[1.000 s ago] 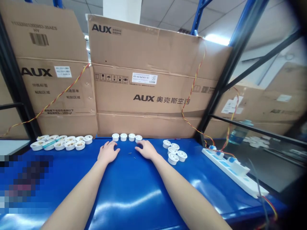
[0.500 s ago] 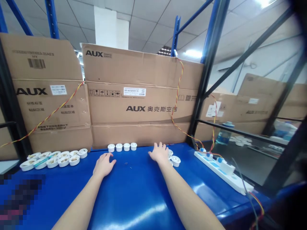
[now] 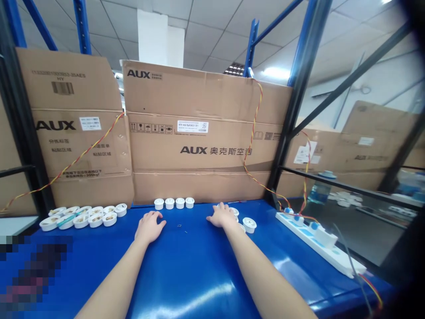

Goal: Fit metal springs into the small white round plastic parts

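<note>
My left hand [image 3: 150,227] rests on the blue tabletop [image 3: 186,274], fingers loosely curved and thumb apart, with nothing visible in it. My right hand [image 3: 223,215] reaches forward with its fingers apart and bent down, just left of a small group of white round cups [image 3: 249,225]. It partly covers some of them, and whether its fingertips touch one is hidden. Between and beyond my hands, a short row of small white lidded cups [image 3: 179,203] stands near the cardboard. Two tiny thin pieces, one a small metallic loop [image 3: 179,226], lie between my hands.
Several white cups with small brownish contents [image 3: 96,219] stand at left, a teal stick [image 3: 68,220] across some. A white power strip [image 3: 318,241] with plugs lies at right. Cardboard sheets [image 3: 199,186] wall off the back; a black frame post [image 3: 282,141] rises at right.
The view has shifted slightly, so the scene sits further right. My right hand has moved a little left relative to the cups, its fingers lower and less spread. My left hand stays nearly still.
</note>
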Demonstrator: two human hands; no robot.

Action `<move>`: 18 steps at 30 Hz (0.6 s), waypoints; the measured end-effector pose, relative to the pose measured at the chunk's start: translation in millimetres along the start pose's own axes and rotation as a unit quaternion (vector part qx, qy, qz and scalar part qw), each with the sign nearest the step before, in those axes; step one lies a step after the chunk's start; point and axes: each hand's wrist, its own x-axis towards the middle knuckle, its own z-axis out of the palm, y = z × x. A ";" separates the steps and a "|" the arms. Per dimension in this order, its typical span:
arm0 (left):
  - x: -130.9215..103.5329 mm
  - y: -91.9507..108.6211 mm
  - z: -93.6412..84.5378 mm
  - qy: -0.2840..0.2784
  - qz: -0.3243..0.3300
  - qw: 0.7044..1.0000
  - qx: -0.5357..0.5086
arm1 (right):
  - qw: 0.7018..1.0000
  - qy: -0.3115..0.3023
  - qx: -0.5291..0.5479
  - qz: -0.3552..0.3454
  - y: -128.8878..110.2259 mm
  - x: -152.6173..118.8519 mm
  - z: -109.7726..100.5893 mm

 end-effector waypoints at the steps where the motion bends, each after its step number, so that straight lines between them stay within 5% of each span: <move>1: 0.3 -0.3 0.4 0.000 0.000 1.000 0.002 | 1.000 0.004 0.004 -0.017 -2.8 -1.3 1.3; 11: 1.1 -1.5 1.7 -0.001 0.001 1.000 0.008 | 0.948 0.047 0.101 -0.297 -48.5 -30.8 6.1; 14: 1.6 -1.6 2.0 -0.005 -0.005 1.000 0.014 | 0.935 0.109 0.111 -0.317 -49.2 -32.6 -0.9; 18: 1.7 -1.7 2.0 -0.004 -0.002 1.000 0.012 | 0.946 0.167 0.110 -0.257 -41.4 -25.6 -5.8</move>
